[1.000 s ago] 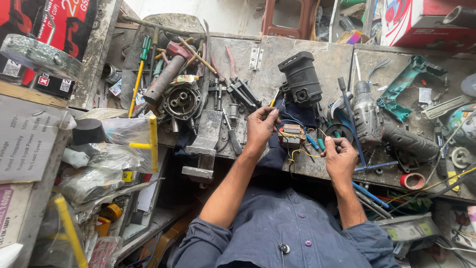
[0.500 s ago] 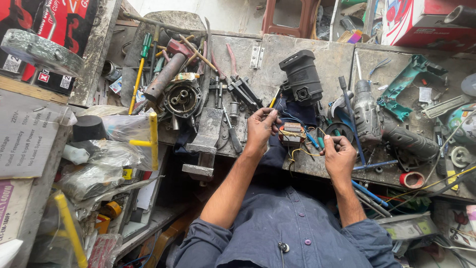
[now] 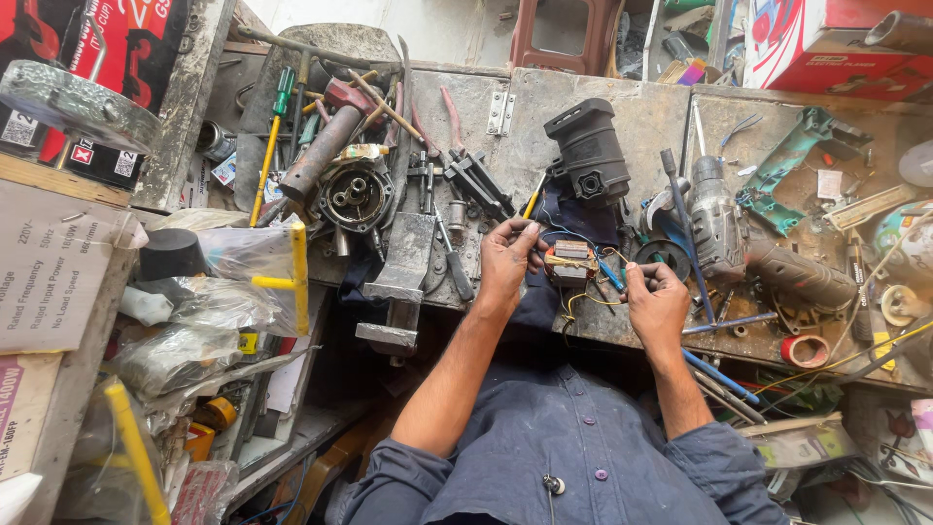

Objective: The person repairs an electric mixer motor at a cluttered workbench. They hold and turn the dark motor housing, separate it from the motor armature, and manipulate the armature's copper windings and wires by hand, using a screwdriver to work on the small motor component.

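A small wound motor stator with copper coils and thin coloured wires lies near the front edge of a grimy workbench. My left hand rests beside its left side, fingertips pinching at a wire by the coil. My right hand sits to the right of it, fingers closed around a blue-handled tool whose tip points at the stator. A black motor housing stands just behind the stator.
A grey power-tool body lies right of my hands, a green casing half beyond it, red tape roll at the bench edge. Pliers, screwdrivers, a metal gear housing and a bench vise crowd the left. Bagged parts fill shelves at left.
Both hands stay on the stator and tool with only slight finger shifts. The view has drifted a little.
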